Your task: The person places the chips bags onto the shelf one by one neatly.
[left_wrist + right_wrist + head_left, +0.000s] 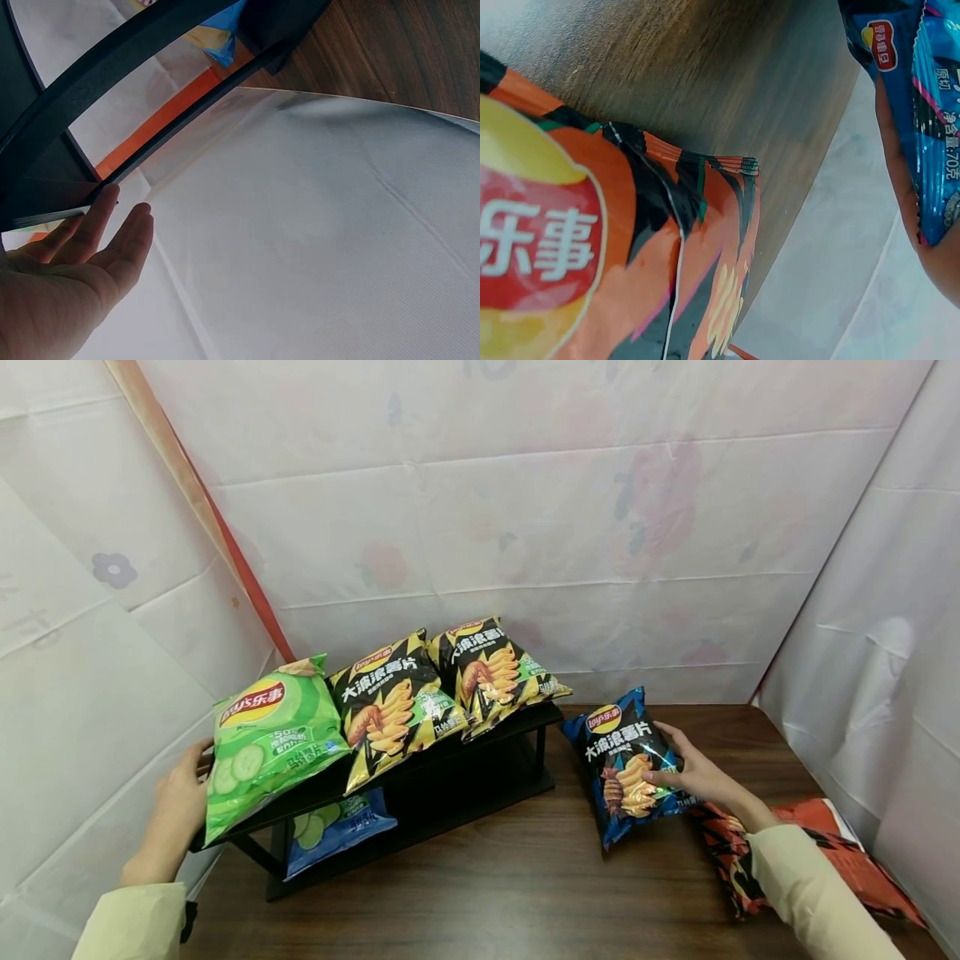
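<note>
My right hand (693, 768) grips a blue and black bag of potato chips (626, 760) by its right side, thumb across the front. The bag stands tilted just right of a black two-tier shelf (480, 810). In the right wrist view the blue bag (937, 120) shows at the right edge. My left hand (180, 797) is at the shelf's left end, beside a green bag of chips (273, 735). In the left wrist view that hand (82, 277) has its fingers extended, fingertips touching the shelf's edge (142, 154).
Two yellow and black chip bags (397, 702) lean beside the green one on the top tier. A blue chip bag (341, 827) lies on the lower tier. Red-orange chip bags (840, 852) lie at the right on the wooden table (480, 893). White cloth walls (525, 543) surround the table.
</note>
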Demonstrator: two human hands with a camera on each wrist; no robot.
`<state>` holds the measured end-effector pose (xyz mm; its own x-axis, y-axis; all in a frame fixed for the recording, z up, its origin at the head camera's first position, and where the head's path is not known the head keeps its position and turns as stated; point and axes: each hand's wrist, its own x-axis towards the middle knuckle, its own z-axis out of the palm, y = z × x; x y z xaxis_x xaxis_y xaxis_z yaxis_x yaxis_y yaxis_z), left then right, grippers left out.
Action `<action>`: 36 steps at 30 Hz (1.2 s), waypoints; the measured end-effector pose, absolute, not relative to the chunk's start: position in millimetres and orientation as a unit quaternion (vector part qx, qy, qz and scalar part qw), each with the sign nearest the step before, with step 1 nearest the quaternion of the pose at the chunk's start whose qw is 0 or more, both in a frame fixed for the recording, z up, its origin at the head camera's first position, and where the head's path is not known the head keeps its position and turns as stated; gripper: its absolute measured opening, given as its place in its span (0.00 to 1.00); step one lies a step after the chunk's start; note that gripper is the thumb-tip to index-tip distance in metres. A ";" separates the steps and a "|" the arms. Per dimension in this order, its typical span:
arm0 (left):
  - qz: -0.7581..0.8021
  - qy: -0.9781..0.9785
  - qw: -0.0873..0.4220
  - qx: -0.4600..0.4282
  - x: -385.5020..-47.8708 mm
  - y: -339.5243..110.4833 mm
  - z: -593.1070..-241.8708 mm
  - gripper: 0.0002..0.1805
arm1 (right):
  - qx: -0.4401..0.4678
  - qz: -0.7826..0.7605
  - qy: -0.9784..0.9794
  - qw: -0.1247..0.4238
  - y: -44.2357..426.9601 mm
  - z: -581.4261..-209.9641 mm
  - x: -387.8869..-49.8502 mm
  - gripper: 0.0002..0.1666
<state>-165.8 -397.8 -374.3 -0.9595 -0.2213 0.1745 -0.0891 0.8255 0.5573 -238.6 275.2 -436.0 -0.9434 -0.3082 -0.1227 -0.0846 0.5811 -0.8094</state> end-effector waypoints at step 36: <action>-0.283 -0.949 0.119 0.075 -164.2 -397.1 -373.3 0.34 | -0.221 -0.410 0.857 0.221 274.8 -439.7 -217.9 0.51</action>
<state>-164.2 -397.1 -373.3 -0.9606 -0.2100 0.1822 -0.0757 0.8281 0.5554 -217.9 274.8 -439.7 -0.8052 -0.5593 -0.1970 -0.1976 0.5662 -0.8002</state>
